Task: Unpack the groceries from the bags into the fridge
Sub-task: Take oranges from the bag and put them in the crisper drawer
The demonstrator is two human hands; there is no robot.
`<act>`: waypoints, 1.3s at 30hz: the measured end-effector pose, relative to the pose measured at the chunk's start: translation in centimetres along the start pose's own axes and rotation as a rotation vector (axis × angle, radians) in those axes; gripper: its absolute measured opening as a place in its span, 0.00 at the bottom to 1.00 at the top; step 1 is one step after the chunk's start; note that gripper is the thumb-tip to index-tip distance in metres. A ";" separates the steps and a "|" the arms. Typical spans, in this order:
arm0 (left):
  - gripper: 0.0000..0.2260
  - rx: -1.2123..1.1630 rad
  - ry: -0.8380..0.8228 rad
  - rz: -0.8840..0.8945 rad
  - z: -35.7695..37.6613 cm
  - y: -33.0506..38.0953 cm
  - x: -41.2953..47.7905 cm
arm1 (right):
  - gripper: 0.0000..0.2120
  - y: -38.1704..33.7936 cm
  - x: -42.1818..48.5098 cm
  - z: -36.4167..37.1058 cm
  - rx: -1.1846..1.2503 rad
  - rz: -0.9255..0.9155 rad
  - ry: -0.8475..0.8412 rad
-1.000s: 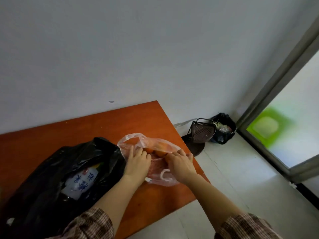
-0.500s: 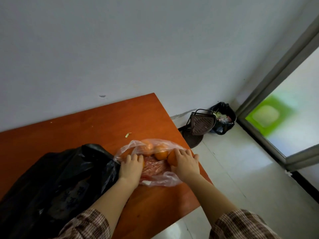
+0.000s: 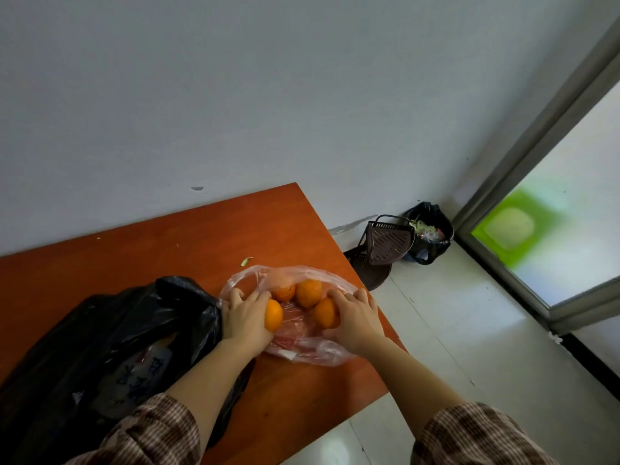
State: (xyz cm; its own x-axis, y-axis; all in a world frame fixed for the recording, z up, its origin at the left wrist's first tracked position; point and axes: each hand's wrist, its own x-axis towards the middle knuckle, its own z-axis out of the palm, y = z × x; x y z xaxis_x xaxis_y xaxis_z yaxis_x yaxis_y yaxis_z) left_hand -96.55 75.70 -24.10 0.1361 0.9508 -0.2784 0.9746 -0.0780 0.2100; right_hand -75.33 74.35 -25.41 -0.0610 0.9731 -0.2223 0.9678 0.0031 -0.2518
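Left grip (image 3: 246, 318): a bare hand, thumb and fingers curled round the left orange (image 3: 273, 315). The fingertips reach forward onto the plastic, and the palm side is hidden from me.

Right grip (image 3: 357, 320): fingers curved over the right orange (image 3: 324, 312), which it holds at the thumb side. How far the thumb wraps under the fruit I cannot tell.

Both fruits sit at the mouth of the clear plastic bag (image 3: 255, 273), which lies open on the bench (image 3: 201, 236) near its right edge. Further in lie a third orange (image 3: 308, 293) and a fourth orange (image 3: 284, 292), touching each other. The fourth is partly veiled by film. Something reddish shows under the crumpled plastic between the wrists; probably more produce, but it is too blurred to name.

Just left of the clear bag and touching it is a black bag (image 3: 110, 327), cut off by the frame's left edge. Through its opening I see a white packet (image 3: 147, 364) with blue characters, unreadable. A small green scrap (image 3: 246, 261) lies on the bench beyond the clear bag.

Plaid sleeves (image 3: 157, 431) enter from the bottom edge.

On the floor (image 3: 453, 330) past the bench corner, a brown perforated basket (image 3: 387, 241) leans beside a black-lined bin (image 3: 432, 229). No fridge is in view.
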 end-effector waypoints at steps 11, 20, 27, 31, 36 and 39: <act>0.39 -0.557 0.202 -0.100 -3.9 0.6 -5.1 | 0.37 -3.4 -6.6 -3.4 0.279 0.032 0.127; 0.32 -0.694 0.339 0.214 -8.7 4.5 -14.8 | 0.34 -4.1 -17.9 -9.6 0.264 0.094 0.464; 0.34 -0.814 0.295 0.521 -11.8 14.5 -22.5 | 0.34 0.3 -32.4 -15.6 0.185 0.237 0.687; 0.34 -0.768 0.260 0.703 -11.5 20.9 -26.5 | 0.33 3.8 -41.4 -18.1 0.098 0.345 0.767; 0.34 -0.800 0.162 0.932 -10.0 31.4 -33.3 | 0.34 9.7 -53.5 -20.6 0.003 0.509 0.860; 0.34 -0.821 0.117 1.053 -8.9 38.7 -38.0 | 0.35 13.6 -60.8 -21.8 -0.038 0.594 0.902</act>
State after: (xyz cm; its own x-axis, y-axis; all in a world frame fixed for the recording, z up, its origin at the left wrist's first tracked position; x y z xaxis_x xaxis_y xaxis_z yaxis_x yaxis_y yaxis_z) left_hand -65.60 39.21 2.97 0.6945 0.5731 0.4350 0.0221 -0.6213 0.7833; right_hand -53.12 20.28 5.25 0.6078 0.6323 0.4803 0.7913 -0.5331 -0.2994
